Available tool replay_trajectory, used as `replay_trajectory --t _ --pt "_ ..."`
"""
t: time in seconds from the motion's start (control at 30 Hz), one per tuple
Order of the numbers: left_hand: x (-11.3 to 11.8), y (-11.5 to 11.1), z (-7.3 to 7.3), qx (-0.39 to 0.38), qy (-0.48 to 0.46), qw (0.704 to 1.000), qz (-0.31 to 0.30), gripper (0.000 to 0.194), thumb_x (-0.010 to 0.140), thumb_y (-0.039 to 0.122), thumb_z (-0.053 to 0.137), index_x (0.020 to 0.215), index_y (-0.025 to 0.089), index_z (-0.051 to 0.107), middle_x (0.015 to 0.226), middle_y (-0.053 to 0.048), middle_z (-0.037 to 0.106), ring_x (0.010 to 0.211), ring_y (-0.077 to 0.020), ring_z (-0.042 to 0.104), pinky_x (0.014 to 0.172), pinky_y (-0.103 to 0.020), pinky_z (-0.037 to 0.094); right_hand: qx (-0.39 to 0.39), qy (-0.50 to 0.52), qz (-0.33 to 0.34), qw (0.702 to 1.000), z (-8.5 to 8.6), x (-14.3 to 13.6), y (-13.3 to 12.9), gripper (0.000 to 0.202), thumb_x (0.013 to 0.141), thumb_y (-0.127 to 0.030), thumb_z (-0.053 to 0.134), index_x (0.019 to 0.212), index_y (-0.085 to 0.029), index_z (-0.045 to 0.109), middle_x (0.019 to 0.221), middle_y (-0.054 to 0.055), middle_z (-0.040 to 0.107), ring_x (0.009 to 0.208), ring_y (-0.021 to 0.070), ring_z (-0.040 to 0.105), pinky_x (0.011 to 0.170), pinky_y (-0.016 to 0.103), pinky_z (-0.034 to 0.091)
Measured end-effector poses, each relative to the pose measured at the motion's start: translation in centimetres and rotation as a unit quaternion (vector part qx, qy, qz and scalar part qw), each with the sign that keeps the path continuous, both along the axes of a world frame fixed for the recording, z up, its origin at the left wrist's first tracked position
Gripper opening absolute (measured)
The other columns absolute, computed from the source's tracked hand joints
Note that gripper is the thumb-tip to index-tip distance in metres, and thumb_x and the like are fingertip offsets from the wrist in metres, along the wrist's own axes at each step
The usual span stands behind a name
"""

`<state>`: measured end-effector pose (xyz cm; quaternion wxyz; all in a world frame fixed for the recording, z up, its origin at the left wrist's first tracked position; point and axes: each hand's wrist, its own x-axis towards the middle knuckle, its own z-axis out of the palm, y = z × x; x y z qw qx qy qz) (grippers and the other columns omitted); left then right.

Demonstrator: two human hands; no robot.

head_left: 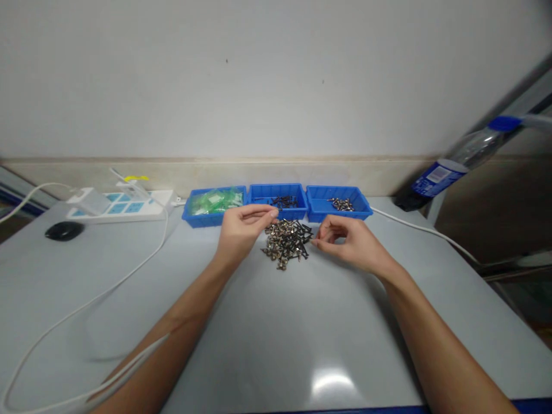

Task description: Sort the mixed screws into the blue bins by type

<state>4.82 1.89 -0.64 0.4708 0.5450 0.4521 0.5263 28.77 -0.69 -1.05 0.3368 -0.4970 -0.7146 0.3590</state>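
A mixed pile of silvery and black screws point(287, 241) lies on the grey table. My left hand point(245, 227) is at the pile's upper left, in front of the middle blue bin point(276, 191), its thumb and fingertips pinched together; anything between them is too small to name. At the pile's right edge, my right hand point(345, 238) also has its fingertips closed, and what they hold is too small to make out. Dark screws lie in the middle bin. The right blue bin point(338, 215) has silvery screws, and the left blue bin point(211, 220) contains green-and-clear plastic packets point(218, 200).
A white power strip point(125, 215) with plugs and a black mouse-like object point(64, 231) are at the left. A white cable point(123, 280) crosses the left side and my left forearm. At the right stands a tilted bottle point(440, 177) near another white cable point(426, 230).
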Motion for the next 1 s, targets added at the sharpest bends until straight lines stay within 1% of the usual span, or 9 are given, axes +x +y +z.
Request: replay_trajectory --t 0.1,0.17,0.3,0.37,0.47,0.67,0.87,0.93,1.0 --pt "-0.3 0.8 -0.2 0.016 -0.027 0.999 0.019 0.048 0.073 0.037 0.084 0.111 0.01 0.074 0.106 -0.014 0.078 0.101 -0.0266 0.074 0.099 -0.04 0.058 0.025 -0.046 0.026 0.998 0.0 -0.4 -0.2 0.013 0.077 -0.021 0.07 0.072 -0.02 0.058 0.069 0.0 0.066 0.063 0.0144 0.059 0.061 0.027 0.045" --pt "-0.5 0.7 -0.2 0.02 -0.022 0.999 0.013 0.051 0.074 0.037 0.083 0.117 0.011 0.072 0.113 -0.014 0.076 0.107 -0.0265 0.073 0.103 -0.041 0.055 0.046 -0.077 0.045 0.995 0.1 -1.0 -0.5 0.012 0.075 -0.018 0.069 0.073 -0.02 0.058 0.069 -0.001 0.065 0.064 0.0142 0.059 0.06 0.026 0.044" --pt "-0.7 -0.2 -0.4 0.022 0.031 0.999 -0.002 0.031 0.078 0.036 0.078 0.098 0.012 0.078 0.1 -0.012 0.079 0.094 -0.0243 0.076 0.096 -0.039 0.06 0.073 -0.12 0.069 0.988 0.1 -2.3 -1.1 0.015 0.071 -0.013 0.069 0.075 -0.021 0.056 0.07 -0.002 0.063 0.063 0.0136 0.058 0.06 0.025 0.042" --pt "-0.7 -0.8 -0.4 0.03 0.055 0.998 -0.001 0.025 0.079 0.034 0.076 0.092 0.013 0.078 0.096 -0.011 0.079 0.09 -0.0227 0.076 0.093 -0.036 0.061 0.077 -0.129 0.075 0.986 0.0 -2.8 -1.2 0.016 0.07 -0.01 0.066 0.073 -0.021 0.055 0.069 -0.003 0.061 0.062 0.013 0.056 0.059 0.024 0.041" --pt "-0.5 -1.3 -0.4 0.048 0.075 0.996 -0.01 0.021 0.081 0.032 0.073 0.091 0.014 0.078 0.095 -0.009 0.079 0.088 -0.0207 0.076 0.089 -0.033 0.062 0.07 -0.12 0.075 0.987 -0.4 -3.1 -1.2 0.017 0.07 -0.008 0.063 0.07 -0.021 0.053 0.067 -0.003 0.06 0.06 0.0127 0.056 0.058 0.024 0.042" --pt "-0.3 -1.7 -0.3 0.084 0.122 0.989 -0.025 0.018 0.082 0.028 0.07 0.091 0.015 0.077 0.091 -0.008 0.08 0.081 -0.0202 0.076 0.082 -0.031 0.063 0.049 -0.101 0.069 0.991 -0.8 -2.9 -1.1 0.015 0.07 -0.007 0.061 0.073 -0.021 0.058 0.07 -0.001 0.066 0.064 0.0149 0.062 0.06 0.025 0.046" --pt "-0.1 -2.3 -0.1 0.131 0.179 0.974 -0.047 0.016 0.086 0.024 0.066 0.092 0.016 0.078 0.094 -0.006 0.08 0.084 -0.019 0.076 0.08 -0.028 0.062 0.078 -0.126 0.062 0.987 -0.6 -3.2 -1.3 0.015 0.069 -0.007 0.061 0.075 -0.021 0.061 0.07 -0.001 0.065 0.062 0.0144 0.06 0.06 0.026 0.046" --pt "0.0 -2.4 -0.1 0.14 0.193 0.97 -0.052 0.015 0.087 0.024 0.066 0.092 0.017 0.078 0.093 -0.006 0.08 0.083 -0.0188 0.076 0.078 -0.027 0.061 0.062 -0.094 0.057 0.992 -0.6 -3.3 -1.3 0.015 0.068 -0.007 0.061 0.074 -0.021 0.062 0.07 -0.001 0.066 0.063 0.0149 0.061 0.062 0.026 0.048" --pt "0.0 -2.5 0.0 0.146 0.204 0.966 -0.057 0.015 0.087 0.024 0.066 0.091 0.018 0.078 0.092 -0.005 0.08 0.081 -0.0186 0.075 0.076 -0.027 0.061 0.024 -0.026 0.049 0.998 -0.6 -3.3 -1.1 0.014 0.067 -0.008 0.062 0.074 -0.02 0.064 0.072 0.0 0.068 0.065 0.0153 0.063 0.064 0.027 0.051"
